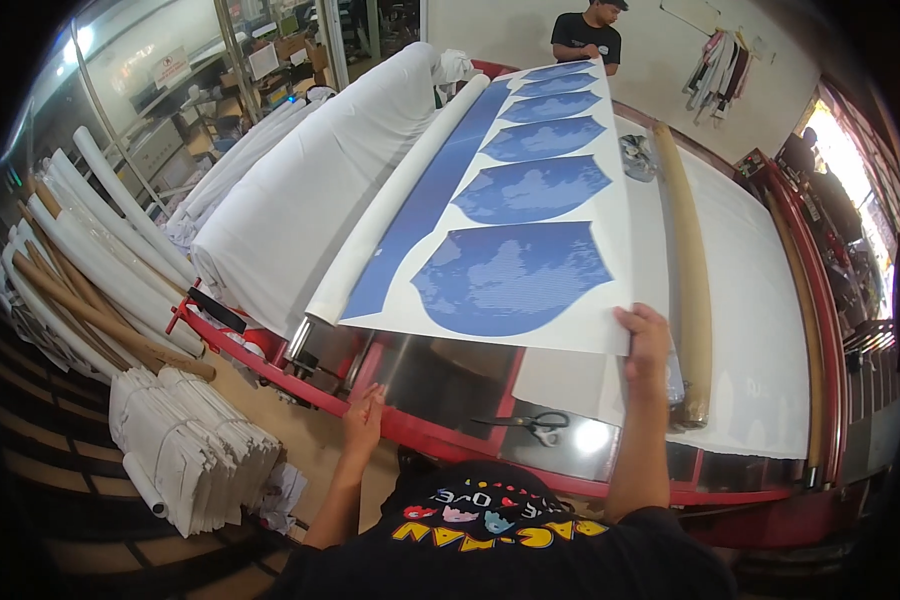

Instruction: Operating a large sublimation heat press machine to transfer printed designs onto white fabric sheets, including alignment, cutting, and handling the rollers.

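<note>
A long white sheet printed with blue shield-like shapes (515, 275) stretches away from me, coming off a white roll (400, 195) along its left side. My right hand (645, 340) is closed on the sheet's near right corner, thumb and fingers pinching its edge. Beside the near red rail (425, 435) is my left hand (365, 415), holding nothing I can see, its fingers loosely apart. Dark-handled scissors (535, 425) lie on the shiny near surface between my two hands. At the far end, a person in a dark shirt (588, 40) stands with a hand by the sheet's far edge.
Left of the sheet lies a thick roll of white fabric (310, 180). A brown wrapped tube (685, 280) runs along the right, beside a broad white sheet (745, 330). Several long tubes (95, 290) lean at left above tied white stacks (185, 445) on the floor.
</note>
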